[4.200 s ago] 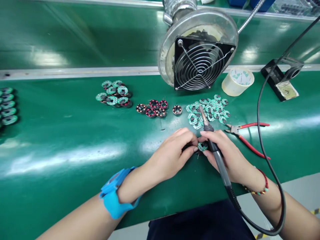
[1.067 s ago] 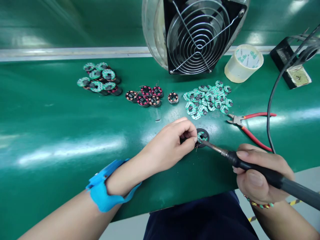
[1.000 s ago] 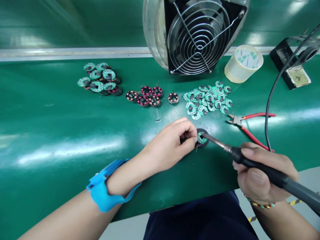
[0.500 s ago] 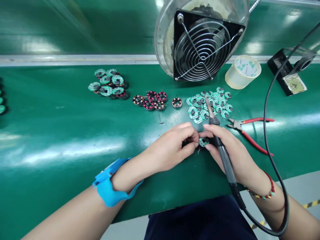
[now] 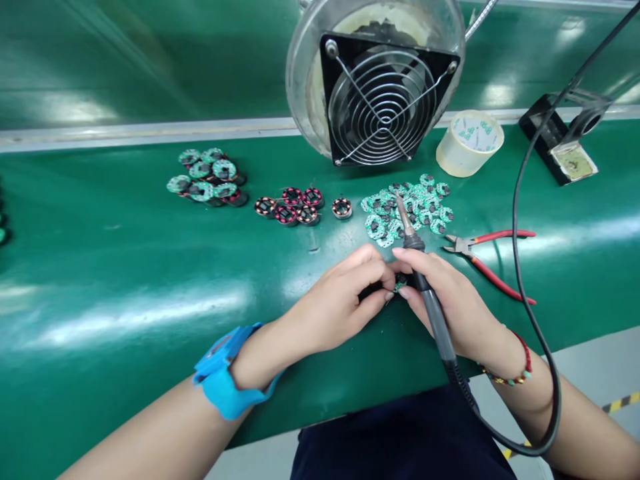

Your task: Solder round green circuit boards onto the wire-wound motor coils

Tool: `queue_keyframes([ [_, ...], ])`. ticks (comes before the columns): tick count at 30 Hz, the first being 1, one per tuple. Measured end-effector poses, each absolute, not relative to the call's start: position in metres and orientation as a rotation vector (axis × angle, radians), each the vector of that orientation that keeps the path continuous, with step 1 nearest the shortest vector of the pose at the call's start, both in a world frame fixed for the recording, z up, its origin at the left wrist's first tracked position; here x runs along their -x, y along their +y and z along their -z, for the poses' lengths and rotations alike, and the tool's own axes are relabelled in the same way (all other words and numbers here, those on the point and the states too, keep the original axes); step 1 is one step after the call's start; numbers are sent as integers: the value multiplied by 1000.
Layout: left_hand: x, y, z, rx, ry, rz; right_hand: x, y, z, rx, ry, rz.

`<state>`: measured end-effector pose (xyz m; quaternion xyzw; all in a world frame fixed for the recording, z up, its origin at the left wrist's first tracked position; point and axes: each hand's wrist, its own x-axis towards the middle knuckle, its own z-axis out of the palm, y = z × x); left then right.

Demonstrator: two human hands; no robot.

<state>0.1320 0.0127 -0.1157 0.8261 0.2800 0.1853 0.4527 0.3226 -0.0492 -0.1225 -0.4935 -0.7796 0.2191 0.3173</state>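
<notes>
My left hand (image 5: 343, 300) is closed, its thumb and fingers pinching a small round green circuit board (image 5: 399, 287) at the table's middle. My right hand (image 5: 457, 300) carries a soldering iron (image 5: 436, 317) across its fingers, the tip pointing away from me. The right thumb and fingertips also touch the far side of that board. Most of the board, and whatever lies beneath it, is hidden by my fingers. Beyond the iron's tip lies a pile of loose round green boards (image 5: 425, 203).
Several copper-wound motor stators (image 5: 287, 215) stand left of the pile, one stator (image 5: 342, 208) apart. Farther left are stators topped with boards (image 5: 203, 191). A fan (image 5: 385, 110) overhangs the back. Tape roll (image 5: 467, 150), red-handled cutters (image 5: 464, 247) and an iron stand (image 5: 560, 150) lie right; the iron's cable (image 5: 517, 220) loops across.
The whole view has shifted slightly, with most things appearing farther left. Between my fingers, the board has tilted and less of its face shows. Both hands keep their grips.
</notes>
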Motion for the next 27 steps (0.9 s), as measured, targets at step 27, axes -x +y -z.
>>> queue_keyframes([
  [27, -134, 9, 107, -1870, 944, -419, -323, -61, 110, 1241, -1974, -347],
])
